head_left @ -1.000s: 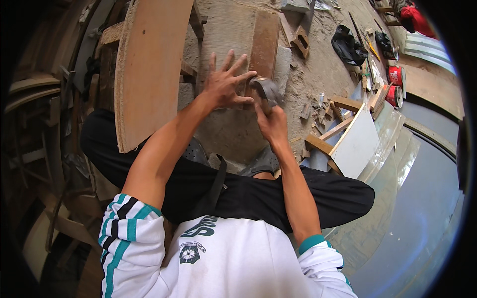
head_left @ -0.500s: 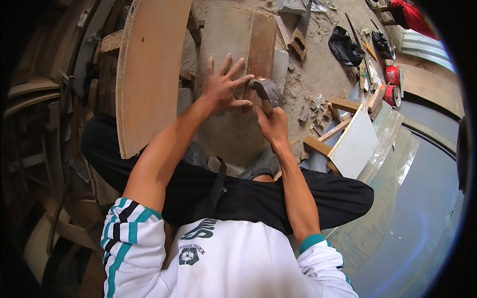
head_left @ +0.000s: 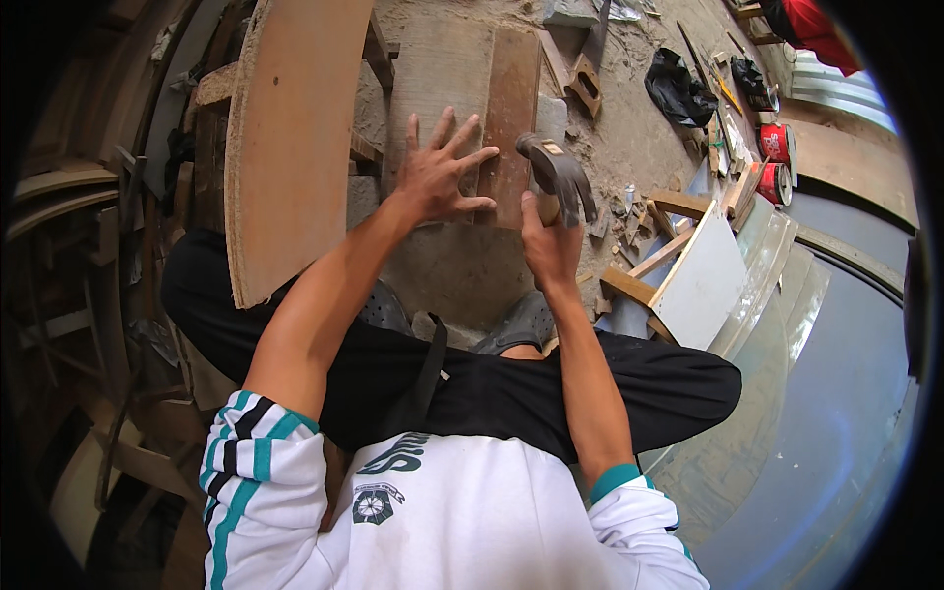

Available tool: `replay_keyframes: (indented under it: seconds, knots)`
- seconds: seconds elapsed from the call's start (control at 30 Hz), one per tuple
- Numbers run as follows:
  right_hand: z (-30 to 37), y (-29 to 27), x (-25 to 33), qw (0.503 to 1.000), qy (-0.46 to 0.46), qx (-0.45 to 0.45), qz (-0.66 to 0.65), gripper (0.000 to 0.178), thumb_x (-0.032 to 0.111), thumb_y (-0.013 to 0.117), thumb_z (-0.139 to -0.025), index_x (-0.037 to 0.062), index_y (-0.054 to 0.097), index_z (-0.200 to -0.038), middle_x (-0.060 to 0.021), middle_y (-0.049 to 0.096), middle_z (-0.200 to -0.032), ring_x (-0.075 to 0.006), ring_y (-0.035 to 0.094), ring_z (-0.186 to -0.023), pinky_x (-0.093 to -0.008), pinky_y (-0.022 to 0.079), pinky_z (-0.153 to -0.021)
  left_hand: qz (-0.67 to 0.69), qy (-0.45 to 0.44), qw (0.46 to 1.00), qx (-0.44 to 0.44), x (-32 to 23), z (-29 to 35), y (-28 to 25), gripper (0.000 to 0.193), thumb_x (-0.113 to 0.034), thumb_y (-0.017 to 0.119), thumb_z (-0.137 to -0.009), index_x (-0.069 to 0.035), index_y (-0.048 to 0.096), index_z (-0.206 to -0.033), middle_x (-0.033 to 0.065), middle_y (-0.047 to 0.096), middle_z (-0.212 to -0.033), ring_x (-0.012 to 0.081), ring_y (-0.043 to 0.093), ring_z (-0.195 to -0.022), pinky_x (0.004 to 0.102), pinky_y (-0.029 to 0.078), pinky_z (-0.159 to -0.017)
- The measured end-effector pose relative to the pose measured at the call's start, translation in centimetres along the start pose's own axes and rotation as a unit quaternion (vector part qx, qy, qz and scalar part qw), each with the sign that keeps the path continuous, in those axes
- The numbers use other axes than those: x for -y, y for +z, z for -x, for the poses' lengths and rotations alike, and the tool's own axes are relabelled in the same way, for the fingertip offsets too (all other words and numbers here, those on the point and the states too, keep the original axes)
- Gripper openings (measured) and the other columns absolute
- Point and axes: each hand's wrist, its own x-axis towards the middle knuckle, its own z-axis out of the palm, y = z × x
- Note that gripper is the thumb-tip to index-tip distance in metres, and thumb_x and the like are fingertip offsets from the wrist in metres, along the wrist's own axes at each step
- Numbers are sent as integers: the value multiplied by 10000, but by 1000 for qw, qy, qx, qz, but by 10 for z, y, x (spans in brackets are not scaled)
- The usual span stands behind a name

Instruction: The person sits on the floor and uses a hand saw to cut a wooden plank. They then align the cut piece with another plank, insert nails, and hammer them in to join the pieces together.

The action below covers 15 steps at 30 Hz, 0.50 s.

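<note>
My left hand (head_left: 433,179) lies with its fingers spread on a pale, greyish wooden board (head_left: 444,69), thumb and index finger reaching toward a reddish-brown plank (head_left: 513,79) along its right side. In my right hand (head_left: 553,246) is a claw hammer (head_left: 562,179), gripped by its wooden handle. The hammer head is just right of the left fingertips, beside the brown plank and apart from the hand. I cannot make out any nail under it.
A long light-brown board (head_left: 295,138) stands close by my left forearm. Wood scraps, a handsaw (head_left: 587,84), a black plastic bag (head_left: 677,90) and red cans (head_left: 776,144) lie to the right. A white panel (head_left: 700,280) leans near my right knee. Stacked timber fills the left side.
The hammer and my right hand have moved up and to the right, away from the brown plank, exposing more of it. My left hand stays spread in nearly the same place.
</note>
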Motion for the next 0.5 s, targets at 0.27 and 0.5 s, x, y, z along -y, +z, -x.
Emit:
replay_keyframes:
  seconds: [0.27,0.5]
  knots:
    - [12,2,-11,975,151,136,88,169,172,609,-895,27,666,-960,-261,662,-817,-454,654,-855,-484,510,-702,-5,-2,1000,7,-2,-2,-3,849,-855,573,-666,-412,523,-1387,38,256,-1609,355,154,-1493,713,24,-1116]
    - [16,6,-31,979,93,135,125,182,174,609,-885,14,661,-954,-273,660,-824,-465,642,-867,-478,511,-708,3,20,999,-29,3,-5,5,838,-837,568,-688,-387,522,-1394,59,293,-1593,363,176,-1486,728,14,-1103]
